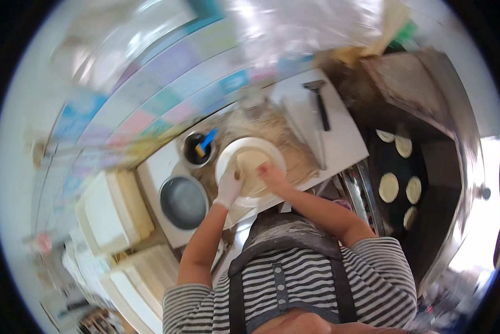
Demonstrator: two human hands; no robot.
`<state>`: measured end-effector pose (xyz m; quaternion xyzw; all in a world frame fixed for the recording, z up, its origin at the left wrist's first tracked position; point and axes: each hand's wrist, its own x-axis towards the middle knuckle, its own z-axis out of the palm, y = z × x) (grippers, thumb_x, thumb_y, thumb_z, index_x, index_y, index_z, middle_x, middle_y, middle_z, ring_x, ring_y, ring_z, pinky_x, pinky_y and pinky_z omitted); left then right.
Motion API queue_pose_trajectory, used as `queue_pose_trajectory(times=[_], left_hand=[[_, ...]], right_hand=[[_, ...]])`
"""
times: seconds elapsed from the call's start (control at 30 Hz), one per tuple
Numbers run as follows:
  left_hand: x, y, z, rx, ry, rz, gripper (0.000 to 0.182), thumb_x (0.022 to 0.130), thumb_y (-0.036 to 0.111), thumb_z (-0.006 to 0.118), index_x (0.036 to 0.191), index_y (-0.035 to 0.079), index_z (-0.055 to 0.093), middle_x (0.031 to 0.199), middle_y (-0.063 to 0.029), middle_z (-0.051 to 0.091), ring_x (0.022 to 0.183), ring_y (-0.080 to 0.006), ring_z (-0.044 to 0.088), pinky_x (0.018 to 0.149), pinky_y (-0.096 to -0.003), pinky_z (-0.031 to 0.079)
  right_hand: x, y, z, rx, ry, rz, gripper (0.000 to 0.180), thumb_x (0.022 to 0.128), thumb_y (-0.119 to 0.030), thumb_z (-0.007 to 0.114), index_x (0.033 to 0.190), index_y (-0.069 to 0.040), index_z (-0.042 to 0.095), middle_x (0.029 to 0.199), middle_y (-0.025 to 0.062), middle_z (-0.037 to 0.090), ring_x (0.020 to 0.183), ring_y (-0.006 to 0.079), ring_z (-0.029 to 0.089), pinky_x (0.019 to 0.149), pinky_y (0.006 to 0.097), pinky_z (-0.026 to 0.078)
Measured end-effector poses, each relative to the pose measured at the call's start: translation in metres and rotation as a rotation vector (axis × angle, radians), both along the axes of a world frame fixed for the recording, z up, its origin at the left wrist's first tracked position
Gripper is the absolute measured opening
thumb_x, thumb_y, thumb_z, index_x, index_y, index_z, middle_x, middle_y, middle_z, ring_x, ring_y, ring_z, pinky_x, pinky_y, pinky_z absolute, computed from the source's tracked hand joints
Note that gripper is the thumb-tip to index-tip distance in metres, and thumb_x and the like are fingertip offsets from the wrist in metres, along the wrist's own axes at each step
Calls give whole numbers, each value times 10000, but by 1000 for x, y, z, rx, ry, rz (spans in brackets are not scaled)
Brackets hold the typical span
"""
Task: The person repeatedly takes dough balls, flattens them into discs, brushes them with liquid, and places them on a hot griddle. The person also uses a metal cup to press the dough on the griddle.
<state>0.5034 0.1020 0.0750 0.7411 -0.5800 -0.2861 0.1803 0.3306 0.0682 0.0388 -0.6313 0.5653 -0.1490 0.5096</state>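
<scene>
A white round basin [270,147] stands on the floury worktop in front of me, with a pale, dough-like mass [252,160] inside. My left hand [231,185], in a white glove, is at the basin's left side, its fingers reaching over the rim. Over the right part of the basin is my right hand [271,175], bare and with its fingers curled. Blur hides whether either hand grips anything. Left of the basin sit a metal pot [187,154] holding a blue-handled brush [208,138], and a grey round pan [184,202].
A black-handled scraper [321,108] lies on the white worktop [346,137] at the back right. To the right, several flat dough rounds [388,188] rest on a dark griddle [400,167]. White plastic bins [103,213] stand on the left. A tiled wall [162,102] rises behind.
</scene>
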Motion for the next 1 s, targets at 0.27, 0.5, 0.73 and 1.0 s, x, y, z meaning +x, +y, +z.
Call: queue_pose_trajectory(times=[0.27, 0.5, 0.73, 1.0], left_hand=[[-91, 16, 35, 1, 584, 68, 333, 925, 154, 531, 1219, -2, 515, 1220, -123, 527, 1109, -259, 522, 945, -345, 434], [-341, -59, -52, 1092, 1566, -217, 431, 988, 271, 429, 1369, 71, 411, 1358, -91, 451, 1240, -203, 448, 1046, -384, 356], [-625, -129, -109, 1011, 1163, -593, 348, 939, 119, 503, 1284, 85, 469, 1217, -61, 546, 1091, -196, 544, 905, -372, 472], [-694, -157, -142, -184, -190, -1181, 400, 867, 140, 556, 1264, 119, 515, 1272, -106, 494, 1135, -298, 498, 946, -426, 442]], right_hand=[[-131, 37, 29, -12, -426, -105, 226, 879, -177, 592, 1053, -37, 560, 861, 105, 611, 810, 193, 588, 749, 324, 469], [-354, 102, 4, -30, -741, -982, 539, 859, -21, 583, 1364, -39, 399, 1101, 16, 569, 1009, 109, 523, 867, 258, 435], [-554, 81, -58, -199, 18, -1154, 515, 803, 33, 542, 1303, -85, 523, 1177, 136, 559, 1021, 214, 561, 886, 287, 434], [-590, 35, -121, -400, 685, -1153, 426, 746, 48, 576, 1159, -50, 611, 1272, 169, 496, 1129, 347, 494, 940, 395, 439]])
